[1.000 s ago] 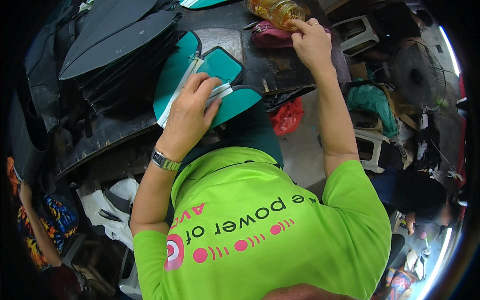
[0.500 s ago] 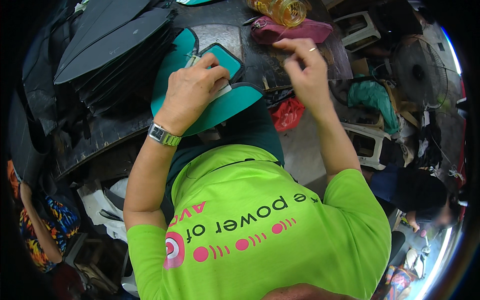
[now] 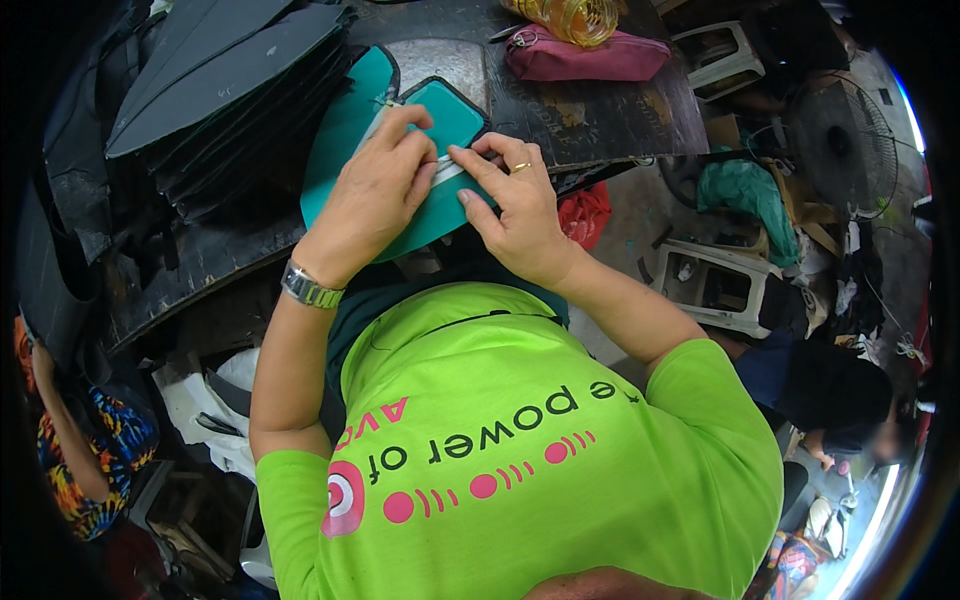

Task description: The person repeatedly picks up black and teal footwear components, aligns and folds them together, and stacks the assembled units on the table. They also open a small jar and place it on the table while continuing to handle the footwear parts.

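A teal sheet piece with black edging (image 3: 335, 155) lies at the near edge of the dark table, a smaller black-edged teal flap (image 3: 448, 112) on top of it. Across it runs a narrow white strip (image 3: 447, 170). My left hand (image 3: 372, 190) is closed over the middle of the piece, thumb and curled fingers pressing the strip and the teal sheet. From the right, my right hand (image 3: 515, 205) has its fingertips at the strip's right end, with the thumb lower on the teal sheet. What lies under the fingers is partly hidden.
A tall stack of dark grey cut panels (image 3: 235, 90) stands at left on the table (image 3: 590, 115). Farther back lie a maroon pouch (image 3: 585, 58) and a yellowish jar (image 3: 585, 18). White stools (image 3: 712, 285), a fan (image 3: 840, 145) and a red bag (image 3: 587, 215) are at right.
My right hand has come down and left from the air near the pouch onto the strip's right end. My left hand has stayed on the teal piece, shifting slightly left.
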A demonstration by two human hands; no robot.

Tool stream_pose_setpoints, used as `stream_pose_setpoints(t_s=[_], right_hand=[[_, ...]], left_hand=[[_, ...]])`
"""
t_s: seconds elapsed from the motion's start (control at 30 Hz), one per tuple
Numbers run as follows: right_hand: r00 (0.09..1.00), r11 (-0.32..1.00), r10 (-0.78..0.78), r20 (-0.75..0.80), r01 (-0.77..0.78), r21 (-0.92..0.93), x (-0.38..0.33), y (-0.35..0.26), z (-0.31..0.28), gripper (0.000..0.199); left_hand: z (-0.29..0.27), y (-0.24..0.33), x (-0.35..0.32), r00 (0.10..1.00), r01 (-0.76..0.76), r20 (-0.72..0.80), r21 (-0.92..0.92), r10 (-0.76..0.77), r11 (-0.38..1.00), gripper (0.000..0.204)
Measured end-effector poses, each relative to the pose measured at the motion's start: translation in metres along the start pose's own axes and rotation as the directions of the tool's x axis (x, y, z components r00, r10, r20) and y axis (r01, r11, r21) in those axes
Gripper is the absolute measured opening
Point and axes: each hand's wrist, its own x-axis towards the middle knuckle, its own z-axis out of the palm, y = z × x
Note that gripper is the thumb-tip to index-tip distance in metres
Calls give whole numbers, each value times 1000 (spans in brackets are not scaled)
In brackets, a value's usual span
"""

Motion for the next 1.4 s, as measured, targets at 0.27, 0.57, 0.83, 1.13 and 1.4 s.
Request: stream_pose_setpoints(t_s=[0.27,0.57,0.83,1.13,1.4], right_hand=[[983,974,-182,-32,175,-142,-5,3,3,44],[995,998,-67,-75,67,6,-10,4,-5,43],[971,959,-237,40,241,-151,0,-9,-20,58],[906,375,348,243,-372,849,24,-26,-74,89],[966,590,121,-228,115,799,97,-17,-131,76]], left_hand=[[-36,14,-42,979,197,62,-2,-196,980,56],[-36,17,-56,968,222,124,-31,-217,975,72],[-27,16,-68,998,27,-57,13,-27,1000,57],[-2,23,-70,876,-154,-457,41,156,987,45],[0,41,-68,926,-57,-373,3,54,998,54]])
